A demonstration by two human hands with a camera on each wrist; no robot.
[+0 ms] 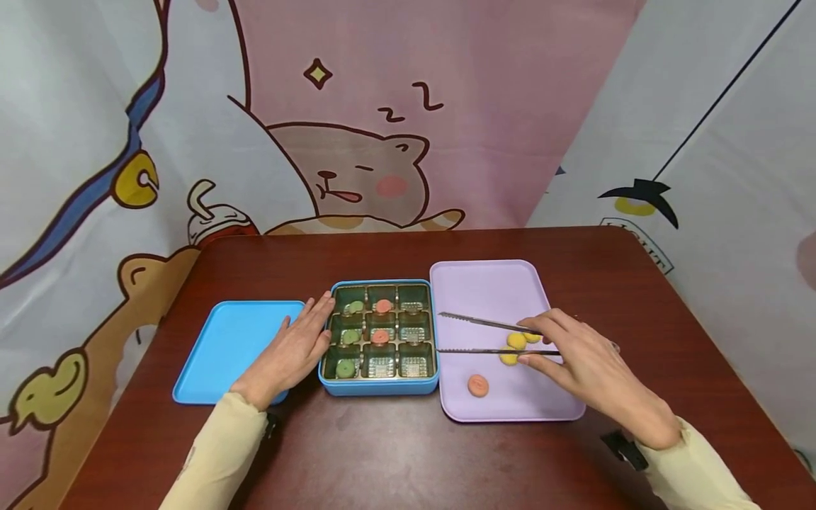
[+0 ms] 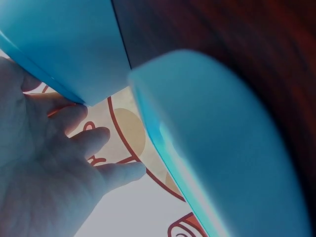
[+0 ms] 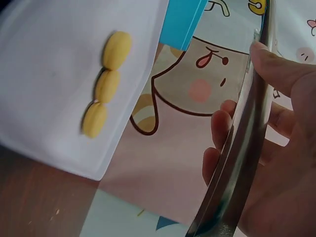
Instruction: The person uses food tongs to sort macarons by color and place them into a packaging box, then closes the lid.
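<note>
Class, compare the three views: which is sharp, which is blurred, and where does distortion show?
Head view: evenly lit and sharp, with the backdrop bent by the wide lens. Left wrist view: the blue box looms soft beside the left hand. Right wrist view: the tongs blur close up; the yellow pieces stay clear.

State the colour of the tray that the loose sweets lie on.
Pale lilac tray, clearest in the head view.

Right hand (image 3: 276, 163) grips metal tongs (image 3: 242, 148), and 3 yellow sweets (image 3: 106, 85) sit touching in a row on the pale tray (image 3: 44, 64).
</note>
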